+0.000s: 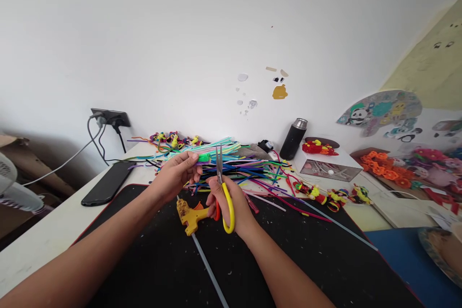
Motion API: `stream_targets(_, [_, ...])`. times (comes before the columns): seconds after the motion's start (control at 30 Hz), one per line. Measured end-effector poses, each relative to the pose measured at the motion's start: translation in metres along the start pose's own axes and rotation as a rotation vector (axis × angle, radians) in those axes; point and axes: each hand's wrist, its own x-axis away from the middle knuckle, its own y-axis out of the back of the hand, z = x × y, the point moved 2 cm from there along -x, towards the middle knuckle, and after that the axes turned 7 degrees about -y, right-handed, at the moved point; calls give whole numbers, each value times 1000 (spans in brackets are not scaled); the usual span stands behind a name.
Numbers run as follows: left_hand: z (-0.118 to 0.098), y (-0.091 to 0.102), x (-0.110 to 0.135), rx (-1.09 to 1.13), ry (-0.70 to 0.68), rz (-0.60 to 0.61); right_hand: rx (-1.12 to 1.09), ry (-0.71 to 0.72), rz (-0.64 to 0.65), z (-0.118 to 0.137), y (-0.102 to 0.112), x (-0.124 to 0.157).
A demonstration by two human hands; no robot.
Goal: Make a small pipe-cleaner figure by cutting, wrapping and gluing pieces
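Between the thumb and fingers of my left hand [182, 171] is a small bright green piece [204, 158], which looks like folded pipe cleaner. My right hand [231, 202] grips scissors [228, 207] with yellow and orange handles, their blades pointing up just right of the green piece. The blades look nearly closed and apart from it. Under my hands, a yellow hot glue gun [189, 214] lies on the black mat [151, 255], a long glue stick [209, 269] trailing from its back. Behind the hands spreads a heap of colourful pipe cleaners [249, 168].
A black thermos [293, 139] stands by a white drawer box [330, 166]. At left lies a black phone [108, 184], below a wall socket [111, 118] with cables. Small pipe-cleaner figures [337, 198] lie at right; orange pieces [388, 168] fill a box. A fan [18, 183] stands far left.
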Motion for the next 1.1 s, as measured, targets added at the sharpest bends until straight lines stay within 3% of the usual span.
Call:
stream_targets(0.17, [-1,0,0,-25,-33,-54,128,-3,-13,-1,1,2])
stream_targets(0.73, [-1,-10,2,-164,-69,3,351,64,-115,1,6,2])
stream_targets(1.1, [-4,-17,5,-246,-100,-20,362,62,-153,-1,7,1])
